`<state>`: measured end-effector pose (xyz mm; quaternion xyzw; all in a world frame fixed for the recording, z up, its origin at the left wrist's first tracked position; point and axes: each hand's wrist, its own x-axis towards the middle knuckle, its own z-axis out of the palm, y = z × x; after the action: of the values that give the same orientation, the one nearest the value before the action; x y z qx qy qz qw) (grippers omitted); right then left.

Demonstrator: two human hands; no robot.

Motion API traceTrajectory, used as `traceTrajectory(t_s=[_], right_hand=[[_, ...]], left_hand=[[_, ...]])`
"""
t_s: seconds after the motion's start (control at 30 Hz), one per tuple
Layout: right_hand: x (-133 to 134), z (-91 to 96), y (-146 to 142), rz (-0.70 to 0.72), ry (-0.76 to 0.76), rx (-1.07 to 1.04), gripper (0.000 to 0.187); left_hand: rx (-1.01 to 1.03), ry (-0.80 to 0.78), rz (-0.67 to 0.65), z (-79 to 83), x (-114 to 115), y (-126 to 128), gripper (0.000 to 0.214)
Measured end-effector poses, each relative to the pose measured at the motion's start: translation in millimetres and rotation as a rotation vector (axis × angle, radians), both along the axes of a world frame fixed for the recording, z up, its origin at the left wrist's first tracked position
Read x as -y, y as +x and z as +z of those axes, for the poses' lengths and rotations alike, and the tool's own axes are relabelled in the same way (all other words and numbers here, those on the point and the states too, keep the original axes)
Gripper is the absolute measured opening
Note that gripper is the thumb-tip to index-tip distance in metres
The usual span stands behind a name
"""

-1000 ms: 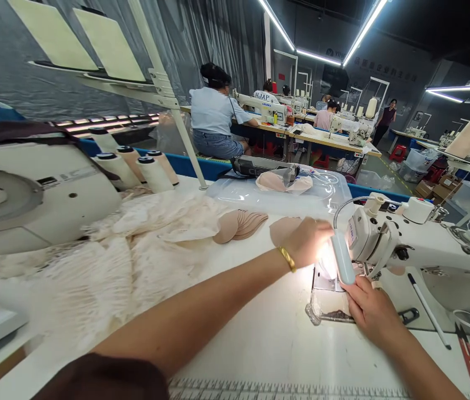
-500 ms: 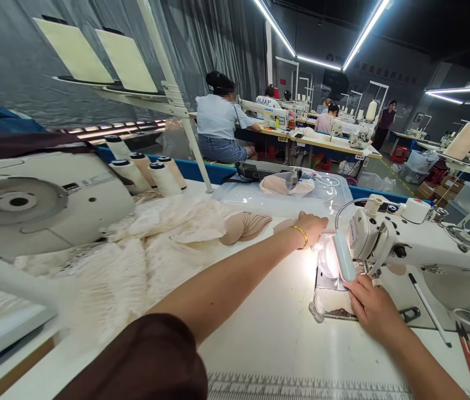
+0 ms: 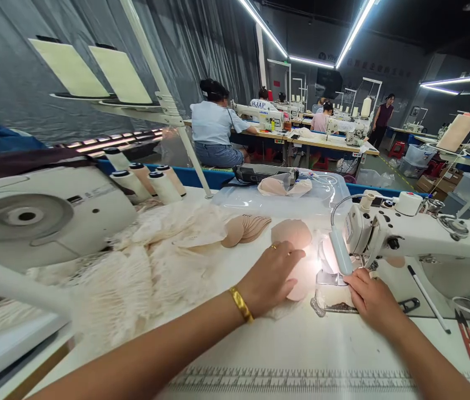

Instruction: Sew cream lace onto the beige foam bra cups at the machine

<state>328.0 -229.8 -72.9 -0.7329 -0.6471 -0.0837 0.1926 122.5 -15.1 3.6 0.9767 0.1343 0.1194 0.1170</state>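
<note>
My left hand (image 3: 270,273) lies on a beige bra cup (image 3: 301,275) on the white table, fingers curved over it, and it wears a gold bracelet and a ring. Just to its right my right hand (image 3: 369,300) rests flat by the needle plate (image 3: 330,279) of the white sewing machine (image 3: 410,236), fingers pressed on the fabric under the lit lamp (image 3: 339,253). Another beige cup (image 3: 291,232) lies behind my left hand, beside a fanned stack of cups (image 3: 245,229).
A heap of cream lace fabric (image 3: 147,261) covers the table's left. Thread cones (image 3: 147,180) and a second machine (image 3: 39,211) stand far left. A clear plastic bag (image 3: 285,194) lies behind. Red snips (image 3: 468,341) and a pen (image 3: 429,300) lie right. Other workers sit at tables beyond.
My left hand has drawn back from the far pile of cups toward me, bringing a beige cup to the needle area. My right hand stayed by the needle plate.
</note>
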Motion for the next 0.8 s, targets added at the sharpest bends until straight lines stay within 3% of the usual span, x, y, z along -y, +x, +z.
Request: traceTrajectory(t_s=[0.1,0.27,0.57,0.8], right_hand=[[1,1.5,-1,-0.002,0.007,0.004,0.029],[1,7.0,-1,0.022,0.017,0.013,0.032],[1,7.9,-4,0.052,-0.003,-0.03,0.029],[2,8.7,-4,0.045,-0.01,-0.032,0.032]], left_hand=[[-0.08,0.149,-0.168,-19.8,23,14,0.028],[-0.213,0.065,-0.38,-20.0,38,34,0.017],[-0.124,0.168,-0.388,-35.7,46,56,0.015],[-0.039,0.1,-0.337,-40.2,52,60,0.016]])
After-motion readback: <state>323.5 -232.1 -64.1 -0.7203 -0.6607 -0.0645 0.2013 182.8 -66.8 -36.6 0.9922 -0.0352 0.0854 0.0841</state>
